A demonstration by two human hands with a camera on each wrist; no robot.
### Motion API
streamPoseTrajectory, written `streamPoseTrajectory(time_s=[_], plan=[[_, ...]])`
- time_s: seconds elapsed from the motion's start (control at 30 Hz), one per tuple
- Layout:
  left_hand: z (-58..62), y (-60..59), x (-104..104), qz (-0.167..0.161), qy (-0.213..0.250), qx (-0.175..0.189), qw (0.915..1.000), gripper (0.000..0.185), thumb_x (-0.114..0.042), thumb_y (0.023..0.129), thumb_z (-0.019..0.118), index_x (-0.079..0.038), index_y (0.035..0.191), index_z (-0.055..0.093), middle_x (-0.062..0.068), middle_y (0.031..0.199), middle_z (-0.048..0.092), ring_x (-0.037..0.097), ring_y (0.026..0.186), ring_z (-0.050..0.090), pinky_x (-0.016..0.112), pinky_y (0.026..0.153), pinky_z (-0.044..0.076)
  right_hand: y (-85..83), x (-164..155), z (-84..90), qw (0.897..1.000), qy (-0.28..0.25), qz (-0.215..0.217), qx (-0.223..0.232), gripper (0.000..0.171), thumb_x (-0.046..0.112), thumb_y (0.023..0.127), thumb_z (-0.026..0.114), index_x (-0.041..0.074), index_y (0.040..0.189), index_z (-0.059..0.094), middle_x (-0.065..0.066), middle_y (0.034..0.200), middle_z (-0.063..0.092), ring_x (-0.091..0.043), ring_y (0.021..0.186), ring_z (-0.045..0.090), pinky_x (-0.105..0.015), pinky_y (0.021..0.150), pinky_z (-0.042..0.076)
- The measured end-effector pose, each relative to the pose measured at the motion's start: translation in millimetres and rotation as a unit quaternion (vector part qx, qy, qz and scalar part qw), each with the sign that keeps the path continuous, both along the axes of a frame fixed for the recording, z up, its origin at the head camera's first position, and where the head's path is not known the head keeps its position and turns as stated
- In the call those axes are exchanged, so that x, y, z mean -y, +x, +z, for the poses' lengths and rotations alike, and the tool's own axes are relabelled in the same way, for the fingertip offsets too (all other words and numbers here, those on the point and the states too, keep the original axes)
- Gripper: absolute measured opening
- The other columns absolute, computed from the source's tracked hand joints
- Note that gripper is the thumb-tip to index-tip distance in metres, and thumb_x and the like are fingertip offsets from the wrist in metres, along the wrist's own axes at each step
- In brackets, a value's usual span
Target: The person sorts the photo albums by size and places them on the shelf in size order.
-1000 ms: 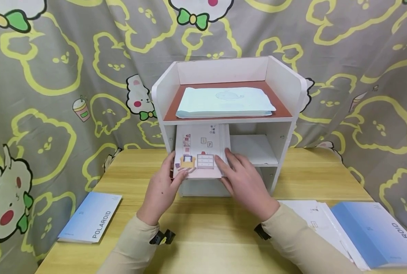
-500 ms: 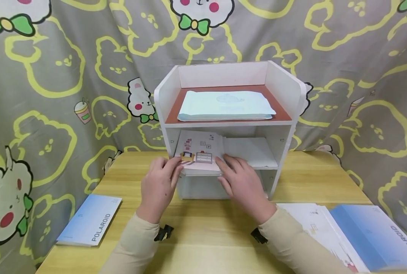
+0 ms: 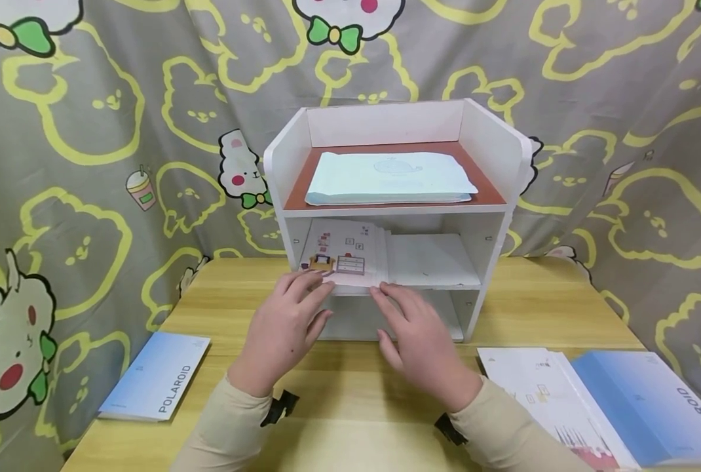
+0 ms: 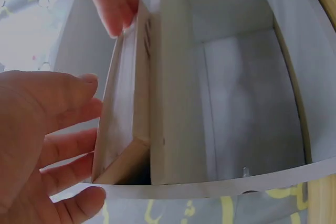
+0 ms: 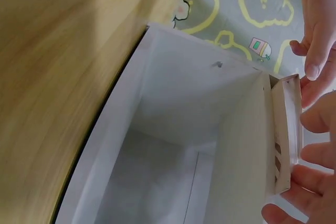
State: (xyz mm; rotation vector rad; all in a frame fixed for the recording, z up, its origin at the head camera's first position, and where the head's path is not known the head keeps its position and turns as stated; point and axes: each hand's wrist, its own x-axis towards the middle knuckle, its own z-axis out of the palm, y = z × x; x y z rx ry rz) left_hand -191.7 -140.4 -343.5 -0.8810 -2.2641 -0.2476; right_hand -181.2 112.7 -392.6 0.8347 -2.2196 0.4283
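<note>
A white book (image 3: 356,259) with drawings of a yellow armchair and a chest of drawers lies flat on the left of the middle shelf (image 3: 435,259). My left hand (image 3: 280,321) has its fingertips at the book's front left corner, fingers extended. In the left wrist view, those fingers stand beside the edge of the book (image 4: 143,87). My right hand (image 3: 424,337) is at the book's front right corner, fingertips along the shelf's front edge. The right wrist view shows its fingers spread close by the book (image 5: 283,135). Neither hand grips it.
The white shelf unit (image 3: 518,164) stands on a wooden table (image 3: 350,406). A pale whale-print packet (image 3: 392,177) lies on its top. One blue POLAROID book (image 3: 156,373) lies left; another blue POLAROID book (image 3: 651,400) and white books (image 3: 545,387) lie right. A patterned curtain (image 3: 179,59) hangs behind.
The book has slid back onto the middle shelf from sticking out over its front. My left hand has let go of its left edge, and both hands have come to its front edge.
</note>
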Motion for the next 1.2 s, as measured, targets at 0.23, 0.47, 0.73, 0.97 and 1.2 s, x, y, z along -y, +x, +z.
streamPoseTrajectory(time_s=[0.23, 0.47, 0.73, 0.97, 1.2], plan=[[-6.7, -6.2, -0.5, 0.020, -0.023, 0.004, 0.9995, 0.056, -0.026, 0.086, 0.082, -0.008, 0.136, 0.064, 0.013, 0.143, 0.054, 0.035, 0.135, 0.045, 0.045, 0.101, 0.050, -5.3, 0.5, -6.4, 0.999, 0.030, -0.027, 0.010, 0.070, 0.024, 0.087, 0.069, -0.001, 0.149, 0.047, -0.020, 0.154, 0.042, -0.037, 0.141, 0.040, -0.055, 0.102, 0.047], [-9.9, -9.6, -2.0, 0.034, -0.034, 0.013, 0.9987, 0.065, -0.029, 0.086, 0.082, -0.009, 0.143, 0.058, 0.014, 0.148, 0.049, 0.034, 0.140, 0.039, 0.045, 0.102, 0.050, -6.5, -0.5, -12.2, 0.996, 0.063, -0.047, 0.031, 0.067, 0.028, 0.089, 0.067, -0.001, 0.147, 0.049, -0.020, 0.162, 0.029, -0.036, 0.150, 0.025, -0.056, 0.107, 0.043], [-13.1, -10.0, -2.7, 0.048, -0.040, 0.024, 0.9977, 0.068, -0.030, 0.087, 0.081, -0.010, 0.146, 0.054, 0.014, 0.151, 0.045, 0.033, 0.142, 0.035, 0.045, 0.104, 0.048, -5.7, -1.6, -11.7, 0.994, 0.083, -0.055, 0.044, 0.059, 0.029, 0.092, 0.064, 0.000, 0.143, 0.054, -0.018, 0.165, 0.023, -0.033, 0.152, 0.018, -0.054, 0.112, 0.037], [-12.6, -11.2, -1.7, 0.052, -0.046, 0.010, 0.9976, 0.073, -0.032, 0.084, 0.084, -0.008, 0.146, 0.053, 0.016, 0.150, 0.045, 0.037, 0.142, 0.036, 0.046, 0.105, 0.047, -6.1, -1.5, -6.6, 0.992, 0.099, -0.057, 0.049, 0.056, 0.030, 0.094, 0.064, 0.003, 0.142, 0.057, -0.017, 0.165, 0.022, -0.033, 0.153, 0.016, -0.055, 0.111, 0.038], [-9.4, -0.8, -2.7, 0.038, -0.046, 0.038, 0.9975, 0.065, -0.034, 0.086, 0.082, -0.009, 0.141, 0.057, 0.017, 0.152, 0.044, 0.037, 0.145, 0.034, 0.047, 0.105, 0.047, 11.5, -21.3, 1.4, 0.992, 0.085, -0.041, 0.081, 0.060, 0.032, 0.089, 0.074, 0.013, 0.144, 0.058, -0.013, 0.162, 0.032, -0.036, 0.150, 0.025, -0.060, 0.104, 0.044]])
